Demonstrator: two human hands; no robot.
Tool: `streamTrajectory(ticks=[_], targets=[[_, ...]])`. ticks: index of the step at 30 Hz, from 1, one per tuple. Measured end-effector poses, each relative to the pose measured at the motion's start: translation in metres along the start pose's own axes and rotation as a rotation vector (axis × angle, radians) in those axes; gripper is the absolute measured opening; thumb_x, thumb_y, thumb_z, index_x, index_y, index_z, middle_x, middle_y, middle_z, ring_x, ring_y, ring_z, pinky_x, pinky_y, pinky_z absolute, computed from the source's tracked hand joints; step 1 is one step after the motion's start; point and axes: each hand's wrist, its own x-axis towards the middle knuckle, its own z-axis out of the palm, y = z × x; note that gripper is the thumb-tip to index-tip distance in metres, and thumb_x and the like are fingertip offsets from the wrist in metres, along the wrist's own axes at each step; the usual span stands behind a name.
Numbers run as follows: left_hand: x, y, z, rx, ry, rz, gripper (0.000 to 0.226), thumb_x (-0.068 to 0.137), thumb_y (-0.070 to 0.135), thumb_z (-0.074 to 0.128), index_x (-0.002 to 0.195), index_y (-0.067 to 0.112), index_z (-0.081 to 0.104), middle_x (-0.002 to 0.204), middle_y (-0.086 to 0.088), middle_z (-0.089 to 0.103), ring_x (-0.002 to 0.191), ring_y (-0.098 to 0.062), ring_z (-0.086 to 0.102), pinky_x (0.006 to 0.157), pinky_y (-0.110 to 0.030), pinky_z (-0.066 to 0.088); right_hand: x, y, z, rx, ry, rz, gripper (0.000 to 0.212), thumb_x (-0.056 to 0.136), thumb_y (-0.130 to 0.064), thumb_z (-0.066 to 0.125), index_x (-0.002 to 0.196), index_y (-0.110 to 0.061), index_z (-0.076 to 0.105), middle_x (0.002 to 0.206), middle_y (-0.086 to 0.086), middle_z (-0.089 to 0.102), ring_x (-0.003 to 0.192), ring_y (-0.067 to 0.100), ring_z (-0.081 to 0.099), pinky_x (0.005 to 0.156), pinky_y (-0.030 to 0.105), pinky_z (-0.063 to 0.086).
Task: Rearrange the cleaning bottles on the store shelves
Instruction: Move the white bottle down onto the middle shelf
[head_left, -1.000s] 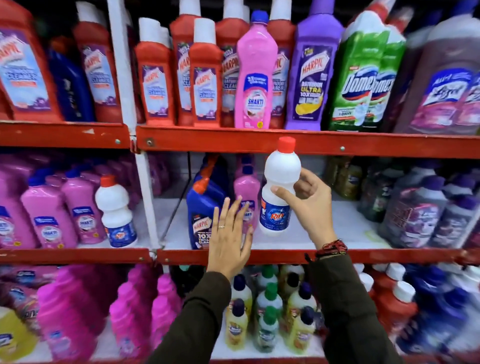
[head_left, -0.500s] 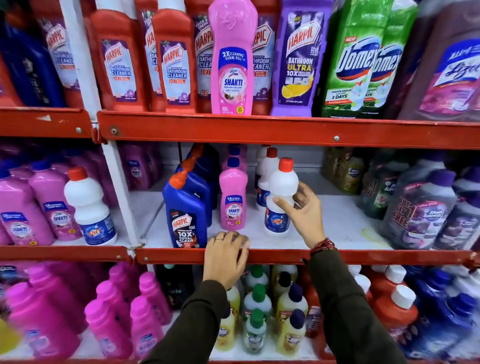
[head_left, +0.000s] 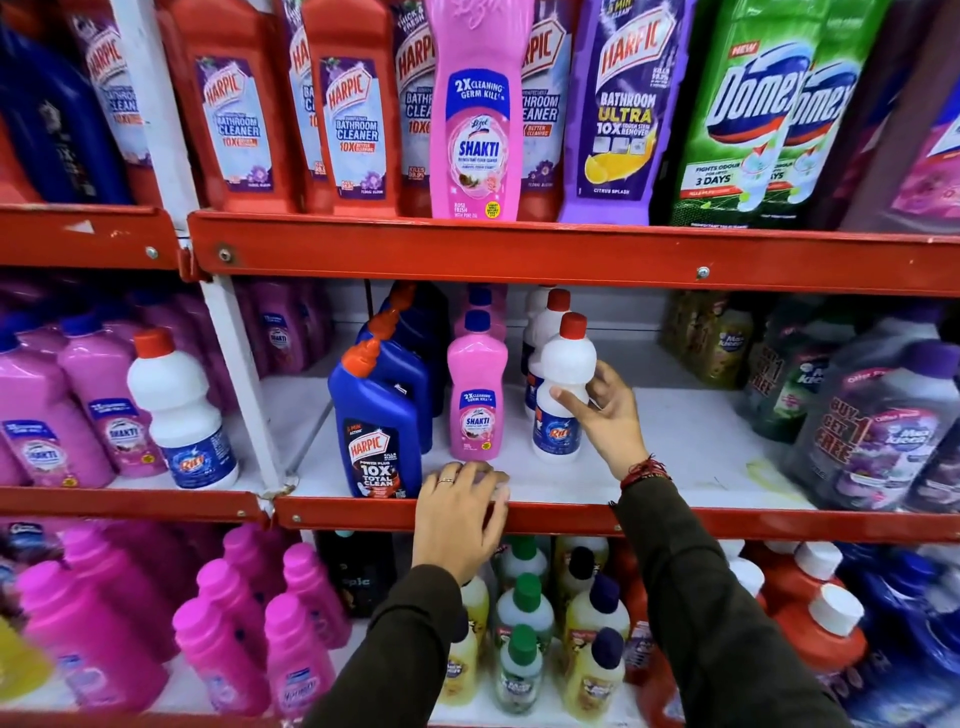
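A white bottle with a red cap and blue label (head_left: 563, 364) stands upright on the middle shelf (head_left: 685, 447), in front of another white bottle (head_left: 545, 325). My right hand (head_left: 605, 421) wraps its waist, thumb in front and fingers behind. To its left stand a pink Shakti bottle (head_left: 477, 384) and a row of blue Harpic bottles (head_left: 376, 426). My left hand (head_left: 457, 519) rests on the shelf's red front edge (head_left: 571, 517), fingers bent over the lip, holding nothing.
A lone white bottle (head_left: 176, 410) stands among pink bottles in the left bay. Dark purple and green bottles (head_left: 872, 431) crowd the middle shelf's right end. Red, pink, purple and green bottles fill the top shelf (head_left: 519, 249). Small bottles (head_left: 524, 613) sit below.
The white bottle went from raised at the shelf front down to standing on the middle shelf, my right hand still on it. My left hand dropped onto the shelf edge.
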Motion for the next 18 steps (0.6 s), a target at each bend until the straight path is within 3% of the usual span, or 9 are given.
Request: streamTrajectory(ticks=[8, 12, 15, 18], targets=[[-0.002, 0.001, -0.001, -0.008, 0.024, -0.004, 0.033, 0.097, 0.043, 0.035, 0.111, 0.034, 0.063, 0.108, 0.011, 0.065, 0.1, -0.013, 0.058, 0.087, -0.031, 0.046, -0.002, 0.003, -0.004, -0.084, -0.059, 0.006, 0.062, 0.092, -0.009, 0.072, 0.148, -0.011, 0.044, 0.145, 0.013, 0.061, 0.127, 0.026, 0.06, 0.079, 0.009, 0.057], [-0.003, 0.002, -0.003, -0.033, 0.026, -0.007, 0.033, 0.097, 0.043, 0.035, 0.112, 0.034, 0.063, 0.111, 0.01, 0.065, 0.106, -0.013, 0.056, 0.093, -0.032, 0.045, -0.009, 0.002, -0.005, -0.187, -0.081, 0.005, 0.066, 0.096, -0.014, 0.068, 0.153, -0.016, 0.036, 0.152, 0.01, 0.053, 0.136, 0.028, 0.055, 0.097, 0.029, 0.053], [-0.004, 0.001, -0.003, -0.045, 0.006, -0.007, 0.035, 0.098, 0.044, 0.033, 0.118, 0.035, 0.061, 0.12, 0.007, 0.063, 0.119, -0.016, 0.053, 0.106, -0.036, 0.04, -0.023, 0.001, -0.003, -0.349, -0.037, -0.046, 0.075, 0.098, -0.023, 0.066, 0.159, -0.019, 0.023, 0.164, 0.01, 0.035, 0.146, 0.025, 0.038, 0.114, 0.041, 0.043], [-0.004, 0.0, -0.003, -0.023, -0.037, -0.006, 0.042, 0.099, 0.047, 0.028, 0.13, 0.034, 0.052, 0.134, 0.004, 0.054, 0.132, -0.02, 0.044, 0.115, -0.042, 0.034, -0.04, 0.002, 0.002, -0.623, 0.118, -0.174, 0.076, 0.099, -0.032, 0.062, 0.161, -0.015, 0.021, 0.17, 0.01, 0.021, 0.16, 0.031, 0.009, 0.129, 0.055, 0.015]])
